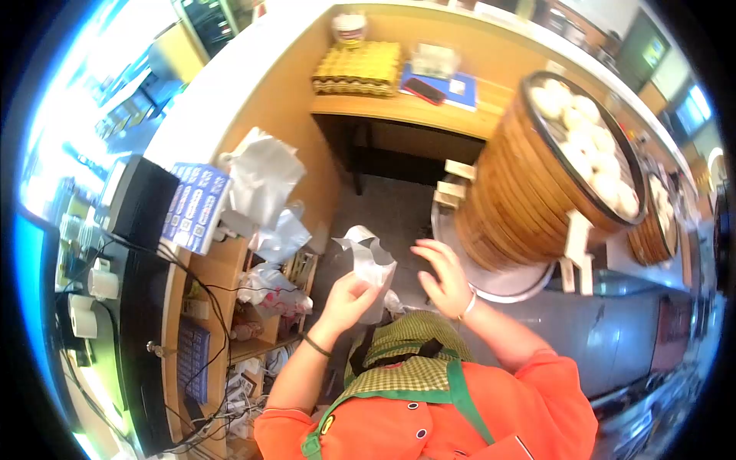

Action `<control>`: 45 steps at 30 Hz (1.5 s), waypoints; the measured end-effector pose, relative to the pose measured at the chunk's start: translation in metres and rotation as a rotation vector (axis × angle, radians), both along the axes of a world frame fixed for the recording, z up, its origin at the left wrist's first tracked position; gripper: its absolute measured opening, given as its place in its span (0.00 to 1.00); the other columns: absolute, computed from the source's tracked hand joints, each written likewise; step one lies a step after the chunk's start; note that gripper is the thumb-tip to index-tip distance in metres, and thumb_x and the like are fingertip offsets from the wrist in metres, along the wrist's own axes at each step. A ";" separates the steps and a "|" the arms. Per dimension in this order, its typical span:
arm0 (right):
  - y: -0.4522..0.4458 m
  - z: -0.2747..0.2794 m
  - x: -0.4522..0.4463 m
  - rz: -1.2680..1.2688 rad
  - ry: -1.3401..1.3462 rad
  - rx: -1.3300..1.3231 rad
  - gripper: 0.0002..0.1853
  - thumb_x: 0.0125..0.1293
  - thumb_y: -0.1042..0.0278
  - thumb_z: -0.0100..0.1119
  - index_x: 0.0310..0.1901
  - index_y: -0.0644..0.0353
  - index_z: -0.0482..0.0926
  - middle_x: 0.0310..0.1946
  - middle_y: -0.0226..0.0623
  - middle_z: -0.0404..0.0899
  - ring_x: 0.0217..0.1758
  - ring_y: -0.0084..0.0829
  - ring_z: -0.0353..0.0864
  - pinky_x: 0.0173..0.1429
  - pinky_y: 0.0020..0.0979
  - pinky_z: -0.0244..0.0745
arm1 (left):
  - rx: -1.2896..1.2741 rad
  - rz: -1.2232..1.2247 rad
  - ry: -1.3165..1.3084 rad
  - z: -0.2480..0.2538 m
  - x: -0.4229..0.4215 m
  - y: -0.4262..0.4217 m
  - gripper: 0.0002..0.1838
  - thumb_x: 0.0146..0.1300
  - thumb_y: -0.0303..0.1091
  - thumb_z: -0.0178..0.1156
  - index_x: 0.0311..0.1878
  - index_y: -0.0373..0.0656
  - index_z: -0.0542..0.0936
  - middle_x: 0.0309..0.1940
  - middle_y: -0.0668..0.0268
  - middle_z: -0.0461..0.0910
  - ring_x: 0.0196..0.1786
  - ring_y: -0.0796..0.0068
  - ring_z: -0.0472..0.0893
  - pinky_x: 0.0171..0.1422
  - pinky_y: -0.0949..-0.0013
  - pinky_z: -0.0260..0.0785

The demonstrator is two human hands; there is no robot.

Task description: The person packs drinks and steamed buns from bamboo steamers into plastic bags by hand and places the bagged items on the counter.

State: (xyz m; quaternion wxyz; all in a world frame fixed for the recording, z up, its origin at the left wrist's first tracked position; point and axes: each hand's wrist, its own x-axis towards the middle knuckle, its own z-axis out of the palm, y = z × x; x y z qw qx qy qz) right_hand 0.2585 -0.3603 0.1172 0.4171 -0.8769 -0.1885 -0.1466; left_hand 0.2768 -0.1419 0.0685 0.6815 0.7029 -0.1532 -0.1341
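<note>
My left hand (351, 300) grips a thin white plastic bag (373, 264) in front of my apron, and the bag's mouth gapes at the top. To the right of the bag, my right hand (445, 280) is held with its fingers apart and nothing in it. Beyond that hand rises a tall stack of bamboo steamers (510, 184) on a round metal base (510, 285). Pale round buns (586, 138) fill its top tier.
More plastic bags (264, 172) hang at the left by a blue-and-white box (195, 207). Yellow egg trays (357, 67), a phone (424, 90) and a blue folder (458, 90) lie on the wooden counter (383, 106). A smaller steamer (652, 238) stands far right. Cables run along the left shelves.
</note>
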 end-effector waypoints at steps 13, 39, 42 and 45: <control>-0.132 0.042 -0.087 0.274 0.134 0.063 0.10 0.54 0.64 0.57 0.37 0.56 0.76 0.34 0.34 0.75 0.41 0.37 0.72 0.50 0.35 0.65 | 0.070 -0.686 -0.224 0.132 -0.038 -0.134 0.06 0.50 0.28 0.55 0.27 0.36 0.79 0.51 0.57 0.72 0.52 0.68 0.71 0.54 0.65 0.64; -0.451 0.096 -0.211 -0.223 0.232 1.999 0.07 0.65 0.70 0.43 0.28 0.57 0.63 0.23 0.27 0.64 0.21 0.19 0.62 0.25 0.21 0.63 | -0.184 -0.682 0.087 0.163 -0.111 -0.414 0.05 0.64 0.30 0.49 0.35 0.41 0.64 0.28 0.72 0.65 0.29 0.85 0.63 0.33 0.81 0.59; -0.476 0.114 -0.188 0.379 0.516 1.764 0.08 0.65 0.69 0.41 0.29 0.58 0.65 0.21 0.28 0.64 0.18 0.19 0.58 0.21 0.23 0.56 | 0.305 -0.972 -0.259 0.216 -0.086 -0.410 0.14 0.57 0.32 0.58 0.44 0.39 0.67 0.26 0.66 0.67 0.27 0.74 0.68 0.33 0.72 0.63; -0.484 0.152 -0.147 0.427 0.679 1.142 0.10 0.65 0.66 0.41 0.27 0.59 0.69 0.17 0.29 0.65 0.16 0.21 0.59 0.20 0.24 0.58 | 0.043 -1.234 -0.625 0.224 -0.055 -0.398 0.10 0.58 0.33 0.57 0.38 0.37 0.73 0.23 0.57 0.69 0.28 0.58 0.72 0.34 0.65 0.65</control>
